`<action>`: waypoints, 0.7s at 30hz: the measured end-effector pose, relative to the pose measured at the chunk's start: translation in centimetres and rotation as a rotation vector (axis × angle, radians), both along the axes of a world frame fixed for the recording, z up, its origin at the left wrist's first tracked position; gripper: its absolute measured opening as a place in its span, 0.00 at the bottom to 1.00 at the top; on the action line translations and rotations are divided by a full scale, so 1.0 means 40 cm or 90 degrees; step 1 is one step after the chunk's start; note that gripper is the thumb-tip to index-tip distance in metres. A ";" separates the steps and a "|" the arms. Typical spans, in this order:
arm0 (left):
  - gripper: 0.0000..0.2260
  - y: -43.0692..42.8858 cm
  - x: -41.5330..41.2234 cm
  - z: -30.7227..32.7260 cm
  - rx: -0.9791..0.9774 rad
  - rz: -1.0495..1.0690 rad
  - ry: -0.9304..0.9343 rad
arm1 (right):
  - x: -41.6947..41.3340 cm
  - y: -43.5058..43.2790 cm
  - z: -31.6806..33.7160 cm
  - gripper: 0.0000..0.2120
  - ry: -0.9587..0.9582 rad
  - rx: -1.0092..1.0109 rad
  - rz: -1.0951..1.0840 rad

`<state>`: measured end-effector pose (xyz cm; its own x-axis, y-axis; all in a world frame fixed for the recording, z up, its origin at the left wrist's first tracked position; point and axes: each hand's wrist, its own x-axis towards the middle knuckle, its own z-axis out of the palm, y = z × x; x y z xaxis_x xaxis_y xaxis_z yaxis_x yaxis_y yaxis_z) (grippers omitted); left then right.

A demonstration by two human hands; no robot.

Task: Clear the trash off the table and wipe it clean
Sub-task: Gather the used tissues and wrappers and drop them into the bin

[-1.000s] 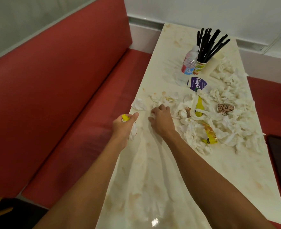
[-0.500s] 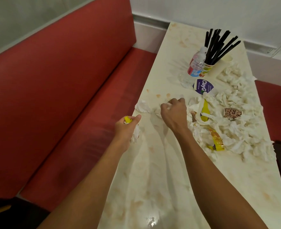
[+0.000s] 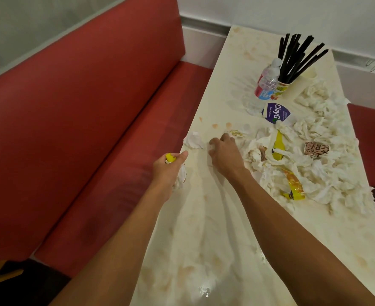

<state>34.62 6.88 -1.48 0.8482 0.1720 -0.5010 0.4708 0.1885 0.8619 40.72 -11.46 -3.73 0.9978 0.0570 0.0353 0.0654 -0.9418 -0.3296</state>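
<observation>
Red bench [image 3: 71,140] left, stained table [image 3: 204,250] right. Tissue pile [image 3: 327,171] covers the table's right side, yellow wrappers [image 3: 292,184] mixed in. Left hand [image 3: 167,168] at the table's left edge, fist wrapped round tissue wad [image 3: 182,176] plus yellow scrap [image 3: 170,157]. Right hand [image 3: 225,155] on the tabletop, fingers curled, pinching white scrap [image 3: 211,147]. Loose tissue [image 3: 194,140] just beside it. Bottle [image 3: 264,87] and straw cup [image 3: 281,87] side by side at the far end.

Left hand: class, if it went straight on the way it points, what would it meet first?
Probably the crumpled white tissue lying just beyond the left hand; depth is unclear, so it might pass above it.
</observation>
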 end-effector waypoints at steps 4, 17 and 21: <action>0.10 0.002 -0.001 0.007 0.014 0.004 0.003 | 0.011 0.008 -0.003 0.09 -0.002 0.058 -0.066; 0.10 0.031 -0.003 0.018 0.014 0.010 -0.017 | 0.079 0.156 0.009 0.23 0.000 -0.025 0.028; 0.10 0.034 -0.006 -0.001 0.031 0.007 0.000 | 0.049 0.135 -0.024 0.21 0.014 -0.049 0.049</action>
